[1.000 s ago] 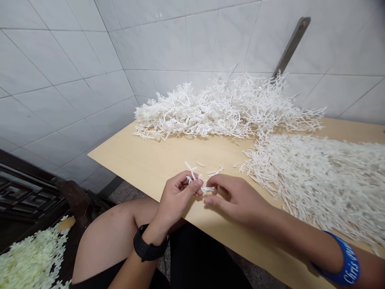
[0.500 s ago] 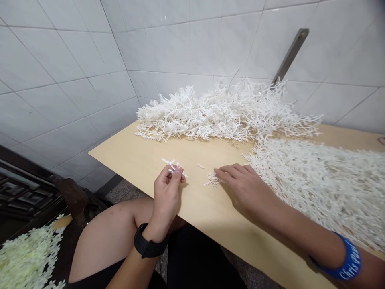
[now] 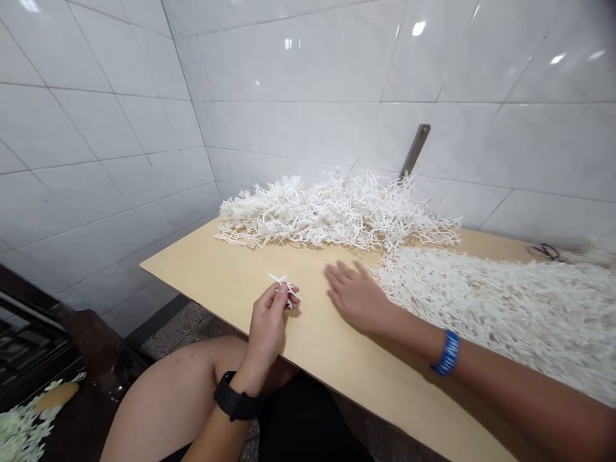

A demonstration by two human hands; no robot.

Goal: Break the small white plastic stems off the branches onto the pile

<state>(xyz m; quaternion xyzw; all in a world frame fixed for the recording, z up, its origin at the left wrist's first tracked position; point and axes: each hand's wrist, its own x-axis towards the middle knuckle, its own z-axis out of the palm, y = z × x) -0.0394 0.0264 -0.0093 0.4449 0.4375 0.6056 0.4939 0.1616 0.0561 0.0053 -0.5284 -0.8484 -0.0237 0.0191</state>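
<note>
Between the thumb and fingers of my left hand are a few thin white branching plastic sprigs, poking out above and beside the fingertips. My right hand lies palm down over the tan tabletop, its fingers spread and slightly blurred. It is close to the left edge of a wide layer of small white sprigs. Anything beneath the right palm is hidden. Behind both hands, a tangled heap of longer white branching stems runs along the back of the table.
White tiled walls close off the back and left. A metal bracket leans against the wall behind the heap. Dark cord lies at the back right. Dark carved wooden furniture and pale green-white plastic flowers are at lower left.
My right hand has flattened and spread over where the small loose white pieces lay, and they no longer show. My left hand still grips its sprigs. The camera view has tilted up.
</note>
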